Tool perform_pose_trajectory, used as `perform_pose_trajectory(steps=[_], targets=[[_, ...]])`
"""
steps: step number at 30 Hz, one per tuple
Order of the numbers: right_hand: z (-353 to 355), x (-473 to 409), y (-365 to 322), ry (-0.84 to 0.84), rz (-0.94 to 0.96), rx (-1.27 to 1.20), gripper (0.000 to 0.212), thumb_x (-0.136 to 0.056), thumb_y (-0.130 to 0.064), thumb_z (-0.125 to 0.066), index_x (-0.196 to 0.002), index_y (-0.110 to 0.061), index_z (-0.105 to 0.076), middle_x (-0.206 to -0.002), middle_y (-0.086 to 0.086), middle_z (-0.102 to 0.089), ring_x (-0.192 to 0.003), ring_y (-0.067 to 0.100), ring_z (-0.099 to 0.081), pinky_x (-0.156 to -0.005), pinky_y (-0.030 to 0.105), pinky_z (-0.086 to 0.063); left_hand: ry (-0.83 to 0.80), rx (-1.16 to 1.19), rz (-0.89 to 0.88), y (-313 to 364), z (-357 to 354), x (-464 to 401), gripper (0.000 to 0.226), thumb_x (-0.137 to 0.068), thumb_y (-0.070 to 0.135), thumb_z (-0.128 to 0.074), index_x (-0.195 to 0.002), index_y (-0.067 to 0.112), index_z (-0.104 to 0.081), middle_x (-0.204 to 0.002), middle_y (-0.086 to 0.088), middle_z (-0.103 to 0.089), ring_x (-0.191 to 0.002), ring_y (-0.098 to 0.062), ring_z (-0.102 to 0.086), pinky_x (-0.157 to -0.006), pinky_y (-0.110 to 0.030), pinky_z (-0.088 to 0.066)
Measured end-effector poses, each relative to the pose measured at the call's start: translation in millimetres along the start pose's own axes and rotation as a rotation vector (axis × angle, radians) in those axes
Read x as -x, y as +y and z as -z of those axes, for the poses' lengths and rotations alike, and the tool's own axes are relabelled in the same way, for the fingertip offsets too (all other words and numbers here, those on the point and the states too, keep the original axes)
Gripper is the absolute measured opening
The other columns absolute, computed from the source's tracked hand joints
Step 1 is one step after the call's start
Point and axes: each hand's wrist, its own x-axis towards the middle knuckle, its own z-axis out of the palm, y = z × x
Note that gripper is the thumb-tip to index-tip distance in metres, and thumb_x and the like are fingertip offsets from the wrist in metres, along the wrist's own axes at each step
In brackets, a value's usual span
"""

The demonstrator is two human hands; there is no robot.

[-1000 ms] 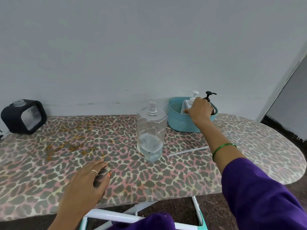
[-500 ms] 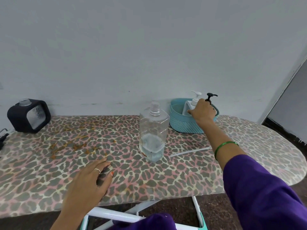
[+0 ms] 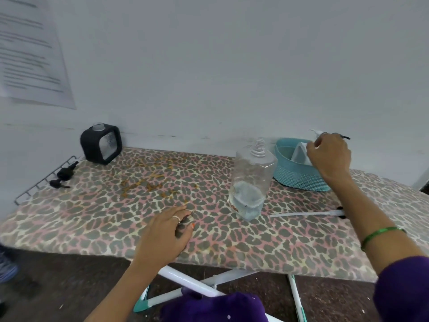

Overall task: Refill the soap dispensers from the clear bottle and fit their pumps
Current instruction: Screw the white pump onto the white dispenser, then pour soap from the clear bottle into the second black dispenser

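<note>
Reaching into teal basket (image 3: 299, 180) | right hand (image 3: 329, 154) remains curled around white dispenser (image 3: 300, 154), unlifted | left hand (image 3: 166, 231) is kept flat on board (image 3: 92, 217) | clear bottle (image 3: 251, 180) stands beside basket, uncapped | refilling is judged pending.

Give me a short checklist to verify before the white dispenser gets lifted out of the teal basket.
1. Right hand has a grip on the white dispenser: cannot tell; its fingers curl at the pump, but the contact is hidden.
2. Teal basket sits flat on the ironing board: ok.
3. Clear bottle upright, cap off, liquid left at the bottom: ok.
4. Left hand free: ok, it rests flat on the board and holds nothing.
5. Loose dip tube out of the lift path: ok, it lies nearer the person than the basket.
</note>
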Motion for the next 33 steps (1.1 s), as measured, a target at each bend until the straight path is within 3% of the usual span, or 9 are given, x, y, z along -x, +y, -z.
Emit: perform_pose_trajectory(steps=[5, 9, 14, 19, 23, 26, 29, 33], targets=[[24.5, 7.0, -44.1, 0.042, 0.150, -0.227, 0.028, -0.090, -0.025, -0.055, -0.088, 0.000, -0.066, -0.099, 0.022, -0.062, -0.088, 0.036, -0.059, -0.079, 0.041, -0.047, -0.016, 0.012, 0.008, 4.3, 3.0, 0.7, 0.070, -0.083, 0.063, -0.026, -0.134, 0.027, -0.056, -0.145, 0.011, -0.048, -0.135, -0.007, -0.039, -0.115, -0.030, -0.028], [43.8, 16.9, -87.7, 0.105, 0.247, -0.379, 0.025, -0.091, -0.023, -0.057, -0.089, 0.000, -0.066, -0.096, 0.020, -0.061, -0.085, 0.033, -0.057, -0.076, 0.026, -0.032, -0.038, -0.002, -0.010, 6.3, 6.8, 0.4, 0.055, -0.092, 0.053, -0.040, -0.138, 0.027, -0.052, -0.148, 0.012, -0.044, -0.137, -0.005, -0.035, -0.116, -0.026, -0.023], [60.8, 41.5, -135.4, 0.215, 0.384, -0.509, 0.022, -0.092, -0.023, -0.057, -0.087, -0.003, -0.065, -0.096, 0.017, -0.059, -0.081, 0.030, -0.054, -0.077, 0.026, -0.032, -0.050, 0.015, -0.032, 3.1, 11.0, -2.3, 0.046, -0.095, 0.046, -0.049, -0.137, 0.026, -0.053, -0.146, 0.013, -0.046, -0.135, -0.005, -0.038, -0.114, -0.028, -0.030], [65.0, 79.0, -181.1, 0.256, 0.647, -0.486, 0.018, -0.090, -0.019, -0.059, -0.085, -0.003, -0.064, -0.092, 0.012, -0.058, -0.087, 0.027, -0.050, -0.079, 0.030, -0.033, 0.010, -0.010, 0.026, -18.4, 31.8, -3.1, 0.040, -0.095, 0.039, -0.053, -0.128, 0.019, -0.061, -0.128, 0.009, -0.059, -0.108, -0.008, -0.058, -0.093, -0.018, -0.042], [39.2, 95.3, -216.8, 0.030, 0.810, -0.488, 0.018, -0.090, -0.023, -0.059, -0.085, -0.007, -0.065, -0.094, 0.008, -0.057, -0.092, 0.022, -0.049, -0.079, 0.028, -0.034, 0.100, -0.049, 0.120, -46.2, 48.2, 0.6, 0.034, -0.094, 0.035, -0.056, -0.120, 0.016, -0.066, -0.118, 0.004, -0.064, -0.101, -0.016, -0.062, -0.093, -0.031, -0.049], [4.4, 96.4, -245.6, -0.228, 0.879, -0.469, 0.017, -0.091, -0.026, -0.060, -0.092, -0.010, -0.066, -0.101, 0.005, -0.057, -0.095, 0.019, -0.050, -0.081, 0.024, -0.032, 0.131, -0.055, 0.171, -60.9, 53.7, 5.9, 0.034, -0.095, 0.033, -0.057, -0.122, 0.014, -0.065, -0.125, 0.001, -0.062, -0.111, -0.018, -0.060, -0.096, -0.028, -0.043], [-30.9, 91.9, -275.9, -0.463, 0.908, -0.471, 0.018, -0.090, -0.027, -0.060, -0.100, -0.013, -0.066, -0.106, 0.003, -0.056, -0.095, 0.013, -0.047, -0.080, 0.022, -0.033, 0.156, -0.022, 0.198, -65.0, 51.7, 10.1, 0.034, -0.094, 0.035, -0.057, -0.123, 0.020, -0.064, -0.129, 0.006, -0.060, -0.117, -0.015, -0.056, -0.104, -0.030, -0.041], [-73.1, 81.1, -311.8, -0.669, 0.857, -0.460, 0.020, -0.088, -0.020, -0.061, -0.104, -0.009, -0.065, -0.101, 0.005, -0.055, -0.091, 0.013, -0.050, -0.068, 0.016, -0.035, 0.192, 0.037, 0.248, -65.1, 49.6, 9.6, 0.031, -0.090, 0.042, -0.059, -0.116, 0.026, -0.066, -0.123, 0.013, -0.061, -0.113, -0.008, -0.055, -0.103, -0.030, -0.041]])
